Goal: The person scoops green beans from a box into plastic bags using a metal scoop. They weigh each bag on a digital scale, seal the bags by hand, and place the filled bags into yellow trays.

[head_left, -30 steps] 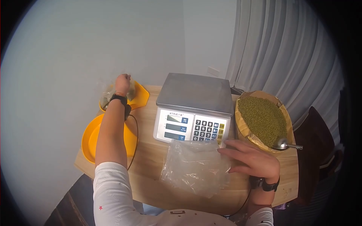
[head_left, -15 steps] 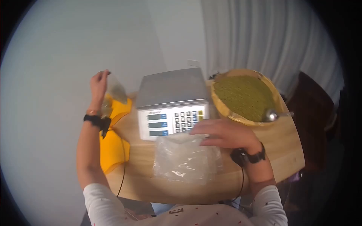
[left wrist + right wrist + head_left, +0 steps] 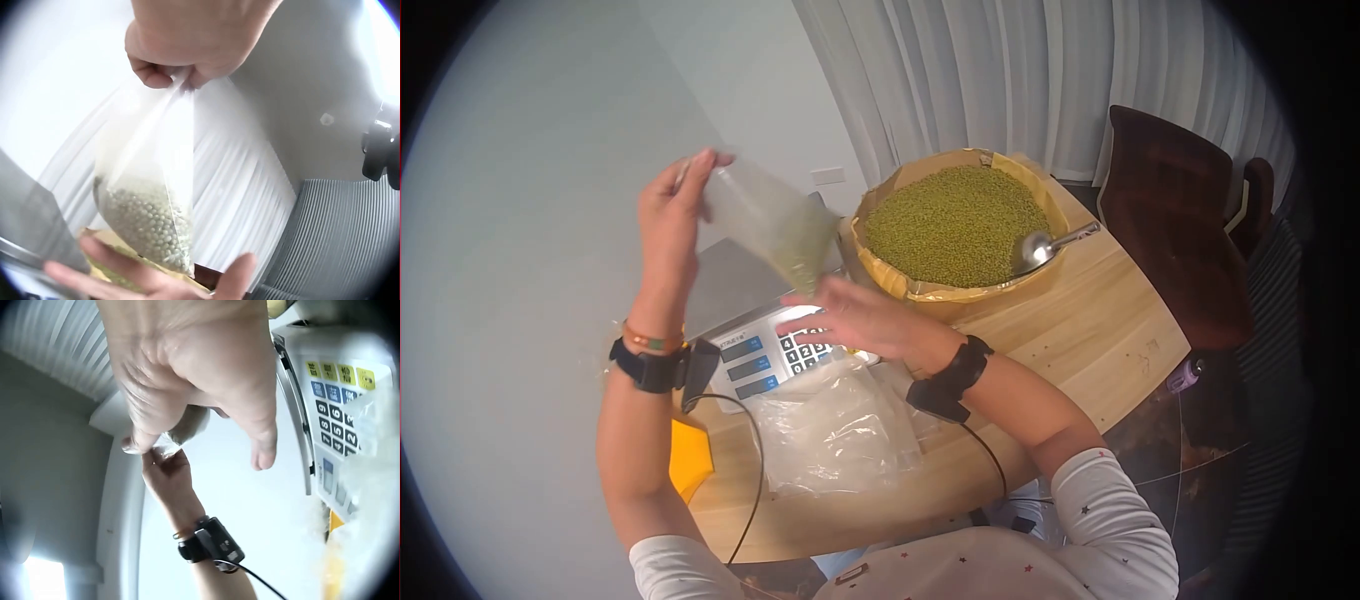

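My left hand (image 3: 670,220) pinches the gathered top of a clear plastic bag (image 3: 147,150), which hangs with green beans (image 3: 147,222) settled in its bottom. The bag is held up above the scale (image 3: 745,365). Close under the bag's lower end is my right hand (image 3: 865,318), its fingers spread and fairly straight. In the left wrist view the right fingers (image 3: 125,265) show just below the beans. A pile of flat clear plastic bags (image 3: 830,430) lies in front of the scale, partly over its keypad side.
A large paper-lined sack of green beans (image 3: 950,220) stands at the back right, with a metal scoop (image 3: 1035,252) resting in it. A yellow pan (image 3: 688,460) shows at the table's left. Cables run from both wrists. A dark chair (image 3: 1170,220) stands beyond the table.
My left hand has lifted the bag of beans from the yellow scoop-shaped tray at the left and brought it over the scale. The right hand has moved from beside the flat bags to the hanging bag.
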A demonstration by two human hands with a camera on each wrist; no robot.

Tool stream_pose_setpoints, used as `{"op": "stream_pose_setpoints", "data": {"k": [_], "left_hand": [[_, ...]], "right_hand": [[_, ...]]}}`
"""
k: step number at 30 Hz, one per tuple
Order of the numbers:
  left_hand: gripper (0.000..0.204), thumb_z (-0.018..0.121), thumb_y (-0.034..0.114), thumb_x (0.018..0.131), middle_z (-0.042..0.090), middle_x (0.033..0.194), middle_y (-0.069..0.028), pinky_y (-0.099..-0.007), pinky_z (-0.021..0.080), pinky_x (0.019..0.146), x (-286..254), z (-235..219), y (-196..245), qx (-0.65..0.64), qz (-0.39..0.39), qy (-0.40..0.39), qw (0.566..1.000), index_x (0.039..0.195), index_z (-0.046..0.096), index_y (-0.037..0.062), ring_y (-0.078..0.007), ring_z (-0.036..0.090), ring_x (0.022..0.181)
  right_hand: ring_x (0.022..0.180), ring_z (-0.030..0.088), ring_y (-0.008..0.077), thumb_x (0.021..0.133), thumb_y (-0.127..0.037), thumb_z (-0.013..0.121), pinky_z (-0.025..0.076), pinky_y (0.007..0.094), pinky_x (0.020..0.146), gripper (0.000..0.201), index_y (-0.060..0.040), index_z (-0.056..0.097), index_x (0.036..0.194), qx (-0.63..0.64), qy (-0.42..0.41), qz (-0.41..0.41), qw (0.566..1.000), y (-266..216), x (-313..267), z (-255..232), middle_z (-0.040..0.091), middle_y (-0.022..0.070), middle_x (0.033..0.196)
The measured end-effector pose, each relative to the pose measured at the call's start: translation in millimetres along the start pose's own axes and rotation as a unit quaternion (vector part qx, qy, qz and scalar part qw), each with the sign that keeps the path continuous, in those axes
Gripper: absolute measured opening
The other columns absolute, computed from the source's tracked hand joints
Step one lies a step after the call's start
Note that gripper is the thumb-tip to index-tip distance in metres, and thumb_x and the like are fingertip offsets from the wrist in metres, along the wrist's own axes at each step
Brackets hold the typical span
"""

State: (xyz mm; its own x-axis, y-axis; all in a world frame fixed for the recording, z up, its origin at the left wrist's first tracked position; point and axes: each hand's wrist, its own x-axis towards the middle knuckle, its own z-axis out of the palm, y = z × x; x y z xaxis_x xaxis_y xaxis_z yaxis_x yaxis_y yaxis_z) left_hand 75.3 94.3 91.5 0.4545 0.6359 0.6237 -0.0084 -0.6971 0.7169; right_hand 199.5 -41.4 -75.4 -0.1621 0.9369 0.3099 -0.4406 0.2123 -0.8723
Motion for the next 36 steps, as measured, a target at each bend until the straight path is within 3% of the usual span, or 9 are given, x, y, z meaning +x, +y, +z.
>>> {"op": "stream_pose_setpoints", "data": {"k": [1,2,7,9,17,19,24,27,36], "left_hand": [[0.030,0.065,0.033,0.095,0.068,0.083,0.0025,-0.0220,0.035,0.057,2.2,13.3,1.9,-0.026,-0.016,-0.029,0.999,0.093,0.076,0.0043,-0.0040,0.043,0.062],[0.031,0.064,0.033,0.096,0.070,0.087,0.0016,-0.0219,0.037,0.060,4.3,26.0,3.6,-0.051,-0.030,-0.057,0.997,0.093,0.076,0.0044,-0.0043,0.044,0.064],[0.030,0.063,0.031,0.097,0.063,0.081,0.0031,-0.0232,0.039,0.067,13.1,74.5,0.8,-0.109,-0.029,-0.071,0.991,0.091,0.075,0.0040,-0.0071,0.049,0.072],[0.030,0.062,0.030,0.097,0.062,0.080,0.0023,-0.0240,0.039,0.067,16.4,87.3,-9.0,-0.115,-0.047,-0.084,0.989,0.092,0.073,0.0027,-0.0078,0.049,0.072],[0.025,0.050,0.024,0.097,0.063,0.079,-0.0002,-0.0284,0.044,0.080,25.3,154.9,-55.3,-0.149,-0.127,-0.166,0.967,0.093,0.066,0.0058,-0.0130,0.058,0.089],[0.028,0.044,0.025,0.097,0.064,0.081,-0.0019,-0.0334,0.045,0.087,25.2,172.1,-57.2,-0.214,-0.250,-0.187,0.926,0.101,0.063,0.0054,-0.0162,0.059,0.100],[0.021,0.055,0.027,0.101,0.066,0.083,-0.0034,-0.0309,0.050,0.086,22.5,208.8,-84.6,-0.278,-0.285,-0.233,0.887,0.099,0.060,0.0067,-0.0154,0.063,0.086],[0.017,0.056,0.022,0.100,0.064,0.084,-0.0026,-0.0321,0.050,0.083,15.4,225.8,-91.2,-0.285,-0.300,-0.186,0.891,0.099,0.060,0.0055,-0.0143,0.062,0.083],[0.020,0.048,0.020,0.103,0.064,0.082,-0.0037,-0.0292,0.054,0.073,-9.1,234.1,-89.5,-0.276,-0.364,-0.240,0.857,0.096,0.060,0.0051,-0.0157,0.063,0.076]], "right_hand": [[0.126,0.053,0.0343,0.101,-0.040,0.053,0.042,0.0432,0.108,0.064,-0.0058,0.029,0.150,0.192,0.022,-0.033,0.981,0.6,1.2,-1.5,0.048,0.0206,0.141],[0.121,0.056,0.0362,0.101,-0.040,0.054,0.047,0.0461,0.103,0.060,-0.0078,0.031,0.146,0.224,0.020,-0.062,0.972,-11.9,0.3,0.5,0.050,0.0205,0.138],[0.107,0.063,0.0312,0.102,-0.031,0.053,0.056,0.0385,0.088,0.041,-0.0037,0.043,0.131,0.225,0.160,-0.181,0.944,-49.2,-7.8,-24.1,0.055,0.0195,0.130],[0.092,0.066,0.0263,0.097,-0.025,0.064,0.057,0.0343,0.077,0.043,-0.0033,0.044,0.129,0.170,0.233,-0.228,0.930,-66.8,-14.8,-46.3,0.058,0.0140,0.117],[0.072,0.064,0.0161,0.091,-0.016,0.071,0.054,0.0248,0.060,0.044,-0.0020,0.047,0.126,-0.045,0.375,-0.179,0.908,-111.6,-58.1,-106.7,0.063,0.0111,0.105],[0.068,0.063,0.0149,0.089,-0.012,0.072,0.053,0.0248,0.057,0.040,-0.0010,0.049,0.120,-0.097,0.407,-0.161,0.894,-118.0,-66.7,-111.1,0.063,0.0103,0.099],[0.061,0.062,0.0115,0.087,-0.007,0.071,0.050,0.0223,0.052,0.037,0.0006,0.054,0.119,-0.178,0.426,-0.128,0.878,-123.3,-80.4,-128.4,0.065,0.0073,0.089],[0.061,0.062,0.0096,0.087,-0.005,0.071,0.049,0.0218,0.052,0.041,0.0022,0.055,0.124,-0.205,0.423,-0.145,0.870,-126.9,-85.3,-128.8,0.066,0.0064,0.087],[0.061,0.058,0.0089,0.084,-0.007,0.073,0.048,0.0238,0.053,0.046,0.0009,0.056,0.127,-0.343,0.462,-0.139,0.806,-143.7,-93.4,-105.5,0.066,0.0069,0.092]]}}
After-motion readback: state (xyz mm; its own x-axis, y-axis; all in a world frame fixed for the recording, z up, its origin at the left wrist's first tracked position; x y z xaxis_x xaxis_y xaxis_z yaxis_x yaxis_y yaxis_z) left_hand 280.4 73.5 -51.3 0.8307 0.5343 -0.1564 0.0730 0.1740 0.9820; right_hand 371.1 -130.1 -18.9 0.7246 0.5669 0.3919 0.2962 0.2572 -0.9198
